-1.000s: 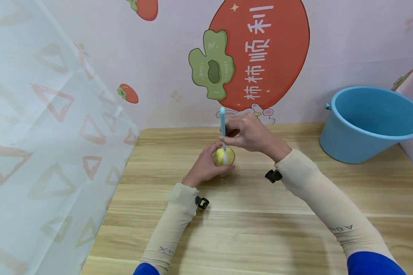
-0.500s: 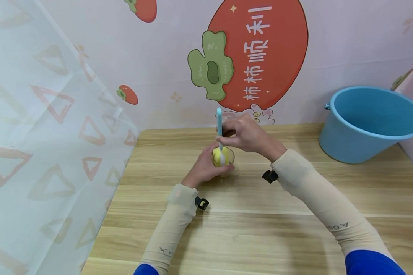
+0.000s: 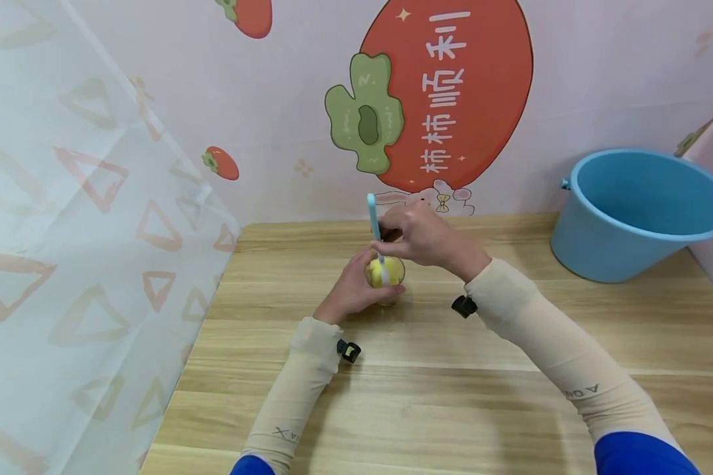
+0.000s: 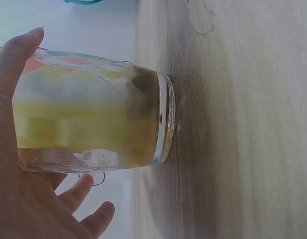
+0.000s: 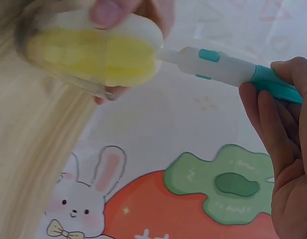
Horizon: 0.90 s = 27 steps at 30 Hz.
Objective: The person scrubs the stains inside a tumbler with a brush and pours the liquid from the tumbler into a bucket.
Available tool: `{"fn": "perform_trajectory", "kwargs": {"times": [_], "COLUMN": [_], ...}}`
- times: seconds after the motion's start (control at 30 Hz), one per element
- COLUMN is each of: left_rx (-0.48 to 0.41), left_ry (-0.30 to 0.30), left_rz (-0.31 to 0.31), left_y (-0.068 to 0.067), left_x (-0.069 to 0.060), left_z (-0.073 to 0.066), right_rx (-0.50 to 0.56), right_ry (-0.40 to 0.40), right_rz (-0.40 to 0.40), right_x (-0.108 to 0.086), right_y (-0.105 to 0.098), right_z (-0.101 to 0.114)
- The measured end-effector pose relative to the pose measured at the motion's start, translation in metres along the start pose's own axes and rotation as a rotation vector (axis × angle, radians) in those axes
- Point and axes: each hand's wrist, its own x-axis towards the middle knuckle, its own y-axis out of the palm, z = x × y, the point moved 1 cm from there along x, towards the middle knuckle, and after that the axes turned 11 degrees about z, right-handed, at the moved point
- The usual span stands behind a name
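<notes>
1. While the left hand (image 3: 354, 280) curls round the glass (image 4: 88, 112), its thumb lies on the near side and fingers reach the far side; two fingertips stick out free.
2. The right hand (image 3: 429, 232) pinches the brush (image 5: 195, 60) by its handle, between thumb and fingers, above the glass.
3. The brush's yellow-and-white end sits inside the glass, upright on the bench (image 3: 416, 402).
4. Both forearms (image 3: 303, 386) reach forward, the right slanting inward.
</notes>
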Motion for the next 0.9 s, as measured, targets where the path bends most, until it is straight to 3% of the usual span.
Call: {"fn": "perform_trajectory", "kwargs": {"times": [0.13, 0.43, 0.57, 0.73, 0.9], "left_rx": [0.004, 0.025, 0.028, 0.013, 0.004], "left_ry": [-0.016, -0.051, -0.063, -0.026, -0.034], "left_rz": [0.001, -0.020, -0.016, -0.004, -0.005], "left_y": [0.001, 0.001, 0.001, 0.001, 0.001], "left_x": [0.000, -0.001, -0.001, -0.001, -0.001], "left_z": [0.000, 0.001, 0.000, 0.000, -0.001], "right_rx": [-0.011, 0.002, -0.021, -0.028, 0.012], "right_ry": [0.009, 0.002, 0.010, 0.015, 0.036], "right_rz": [-0.008, -0.054, -0.025, -0.004, 0.013], "right_x": [0.001, 0.002, -0.002, -0.006, -0.004], "right_y": [0.000, -0.026, -0.019, -0.007, -0.015], "right_z": [0.000, 0.014, 0.010, 0.003, 0.006]}}
